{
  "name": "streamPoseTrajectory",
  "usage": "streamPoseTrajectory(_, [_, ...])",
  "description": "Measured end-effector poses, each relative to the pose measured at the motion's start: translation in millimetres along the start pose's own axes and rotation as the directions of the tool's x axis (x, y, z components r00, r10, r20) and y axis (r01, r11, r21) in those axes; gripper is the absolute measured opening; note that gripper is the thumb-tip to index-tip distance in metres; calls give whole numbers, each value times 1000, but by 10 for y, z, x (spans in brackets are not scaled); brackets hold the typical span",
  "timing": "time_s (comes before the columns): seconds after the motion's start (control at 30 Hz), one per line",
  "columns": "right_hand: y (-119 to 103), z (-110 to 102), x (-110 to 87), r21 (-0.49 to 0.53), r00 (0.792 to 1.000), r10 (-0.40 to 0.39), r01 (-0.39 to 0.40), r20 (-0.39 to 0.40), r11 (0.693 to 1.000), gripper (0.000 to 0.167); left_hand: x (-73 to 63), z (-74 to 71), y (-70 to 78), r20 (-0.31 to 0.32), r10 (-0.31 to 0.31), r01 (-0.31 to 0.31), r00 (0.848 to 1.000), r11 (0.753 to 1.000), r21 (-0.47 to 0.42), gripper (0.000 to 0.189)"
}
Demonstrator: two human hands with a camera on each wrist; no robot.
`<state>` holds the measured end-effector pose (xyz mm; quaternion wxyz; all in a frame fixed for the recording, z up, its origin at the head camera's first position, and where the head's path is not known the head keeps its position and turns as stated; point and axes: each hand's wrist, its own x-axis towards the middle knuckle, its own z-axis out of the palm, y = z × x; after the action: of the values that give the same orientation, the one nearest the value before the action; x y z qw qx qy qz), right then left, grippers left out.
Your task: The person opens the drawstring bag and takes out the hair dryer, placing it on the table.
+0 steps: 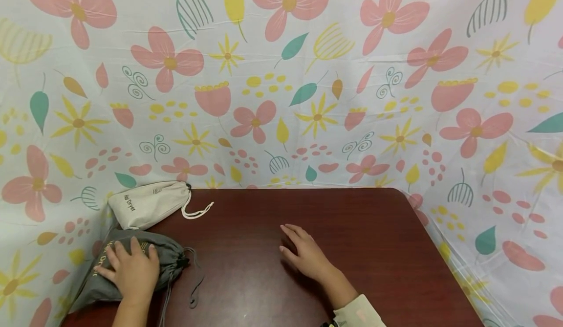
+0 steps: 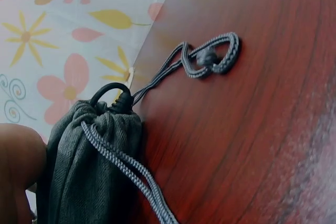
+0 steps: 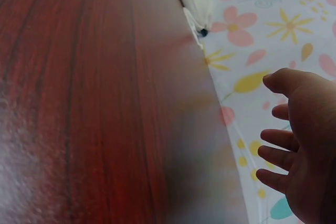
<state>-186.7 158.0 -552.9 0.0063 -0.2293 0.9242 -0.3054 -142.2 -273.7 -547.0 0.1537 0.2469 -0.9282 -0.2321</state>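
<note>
The grey drawstring hair dryer bag point(image 1: 169, 253) lies on the bench point(image 1: 246, 249), and the left hand point(image 1: 135, 271) rests on it with fingers spread, grasping nothing. That hand covers part of the bag's yellow lettering, and what fills the bag is hidden. The right hand point(image 1: 310, 257) is released too, fingers loosely extended, over the bench well to the right of the grey bag; whether it touches the surface is hard to tell. Its pale sleeve point(image 1: 358, 313) and a dark item point(image 1: 327, 324) at the wrist are cut off by the head view's lower edge. Just behind the grey bag lies a cream drawstring hair dryer bag point(image 1: 149, 202), its white cord trailing rightward. The left wrist view alone makes out a black ribbed cord point(image 2: 123, 102) looping from the grey bag's mouth and a knot point(image 2: 207, 57) in the grey drawstring; the left hand is mostly cropped there. The right wrist view shows all the right hand's digits apart, against floral cloth point(image 3: 247, 51).
</note>
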Motion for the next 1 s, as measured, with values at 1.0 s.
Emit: streamPoseTrajectory(1.0, [-165, 197, 11, -8, 998, -51, 52, 39, 999, 59, 13, -105, -223, -102, -23, 21, 994, 1000, -21, 51])
